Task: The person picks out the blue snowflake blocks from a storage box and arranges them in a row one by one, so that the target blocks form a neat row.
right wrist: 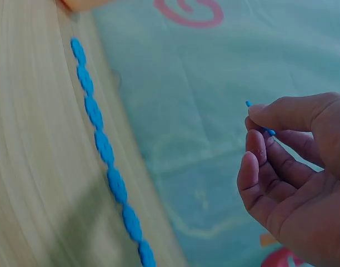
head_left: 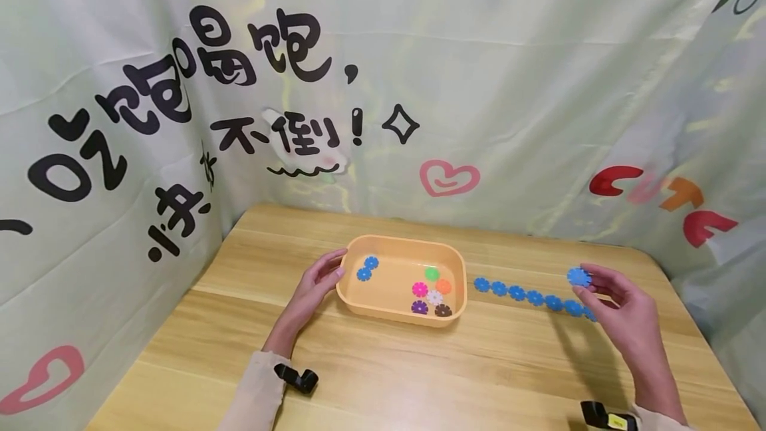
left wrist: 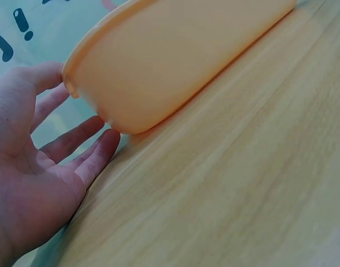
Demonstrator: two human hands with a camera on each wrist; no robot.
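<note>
My right hand (head_left: 628, 308) pinches a blue snowflake-shaped plastic disc (head_left: 578, 277) between thumb and fingers, raised above the table. In the right wrist view that blue disc (right wrist: 271, 132) appears edge-on, mostly covered by the fingertips. Below it, a row of several blue snowflake discs (head_left: 516, 292) runs along the wooden table, its right end hidden behind the hand. My left hand (head_left: 314, 288) touches the left end of a light orange plastic tray (head_left: 402, 319). In the left wrist view, its thumb is at the tray's rim and relaxed fingers meet the outer wall.
Two blue discs (head_left: 368, 269) lie at the tray's left. Green (head_left: 431, 273), pink (head_left: 420, 289), orange (head_left: 443, 286), white (head_left: 435, 297), purple (head_left: 419, 308) and brown (head_left: 443, 310) discs gather at its right. A printed curtain (head_left: 509, 98) hangs behind the table.
</note>
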